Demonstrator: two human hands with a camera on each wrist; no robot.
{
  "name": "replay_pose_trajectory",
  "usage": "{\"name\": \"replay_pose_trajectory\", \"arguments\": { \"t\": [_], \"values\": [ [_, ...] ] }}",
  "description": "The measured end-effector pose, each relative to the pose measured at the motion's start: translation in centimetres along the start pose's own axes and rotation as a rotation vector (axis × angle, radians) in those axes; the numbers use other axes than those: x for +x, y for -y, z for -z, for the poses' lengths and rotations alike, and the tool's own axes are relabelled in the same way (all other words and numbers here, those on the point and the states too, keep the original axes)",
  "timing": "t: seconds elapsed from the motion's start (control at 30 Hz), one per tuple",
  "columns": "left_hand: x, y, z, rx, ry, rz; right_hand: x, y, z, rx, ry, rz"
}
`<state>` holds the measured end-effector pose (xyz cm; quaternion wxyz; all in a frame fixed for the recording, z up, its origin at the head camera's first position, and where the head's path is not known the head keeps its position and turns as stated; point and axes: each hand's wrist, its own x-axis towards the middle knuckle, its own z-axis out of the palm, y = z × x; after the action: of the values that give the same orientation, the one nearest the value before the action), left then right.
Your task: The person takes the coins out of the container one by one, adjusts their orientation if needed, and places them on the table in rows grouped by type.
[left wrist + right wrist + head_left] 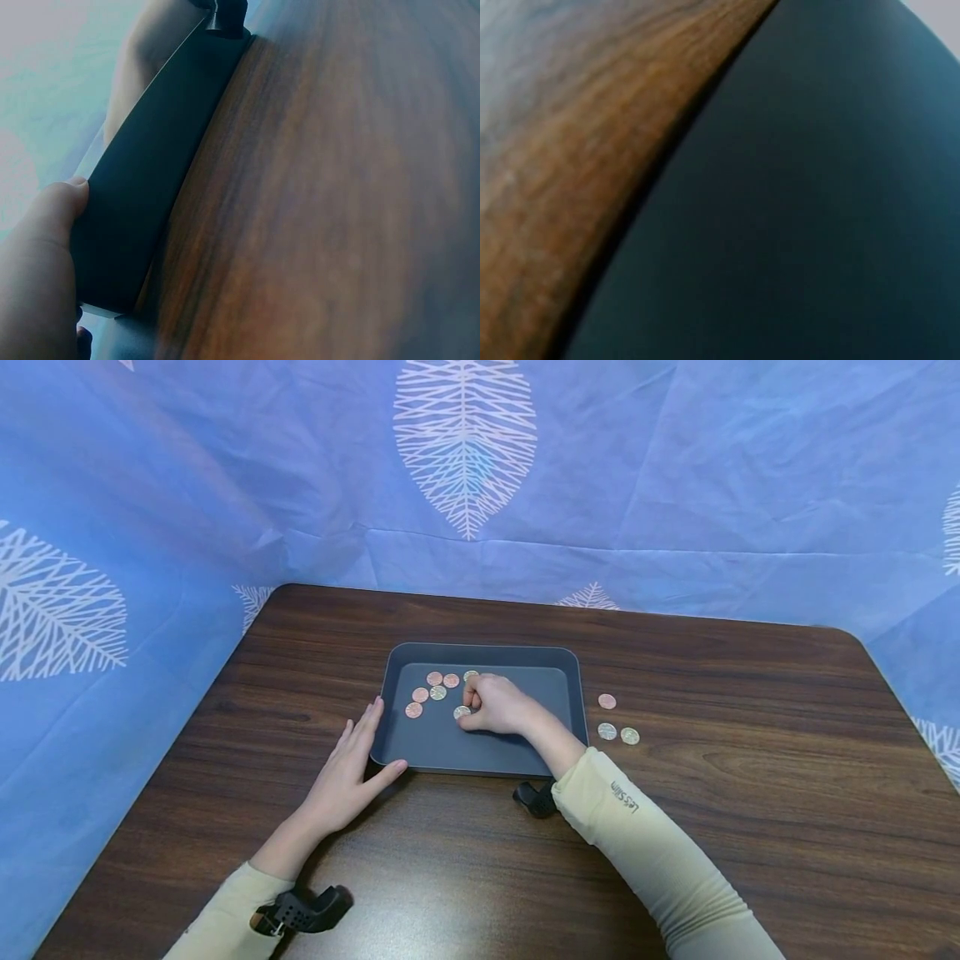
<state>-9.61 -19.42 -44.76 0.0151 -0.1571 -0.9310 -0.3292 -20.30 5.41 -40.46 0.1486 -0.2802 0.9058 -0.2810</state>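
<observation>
One silver coin [462, 712] lies under curled fingers [472, 700].

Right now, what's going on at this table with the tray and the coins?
A person sits at a dark wooden table with a shallow dark tray in front of them. The left hand lies flat against the tray's left edge, thumb on its near corner. The right hand is inside the tray, fingers curled over a silver coin. Several more copper and silver coins lie in the tray's far left part, and three coins sit on the table right of it.
</observation>
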Motion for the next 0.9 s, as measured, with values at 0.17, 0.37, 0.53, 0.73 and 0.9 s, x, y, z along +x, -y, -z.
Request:
{"name": "replay_pose_trajectory", "arguments": {
  "t": [0.17, 0.37, 0.53, 0.73, 0.9],
  "values": [
    [0.11, -0.04, 0.02, 0.0, -0.001, 0.003, 0.07, -0.04, -0.01, -0.017, 0.001, 0.031],
    [0.21, -0.05, 0.03, 0.001, -0.004, -0.001, 0.07, 0.1, 0.21, -0.007, 0.019, -0.038],
    [0.23, -0.07, 0.0, 0.002, -0.005, -0.003, 0.09, 0.14, 0.38, -0.006, 0.03, -0.04],
    [0.12, -0.1, -0.01, 0.001, -0.008, 0.005, 0.07, -0.04, 0.35, 0.052, 0.031, -0.02],
    [-0.03, -0.08, -0.03, -0.002, 0.0, 0.008, -0.29, 0.07, 0.52, 0.133, 0.039, 0.008]
  ]
}}
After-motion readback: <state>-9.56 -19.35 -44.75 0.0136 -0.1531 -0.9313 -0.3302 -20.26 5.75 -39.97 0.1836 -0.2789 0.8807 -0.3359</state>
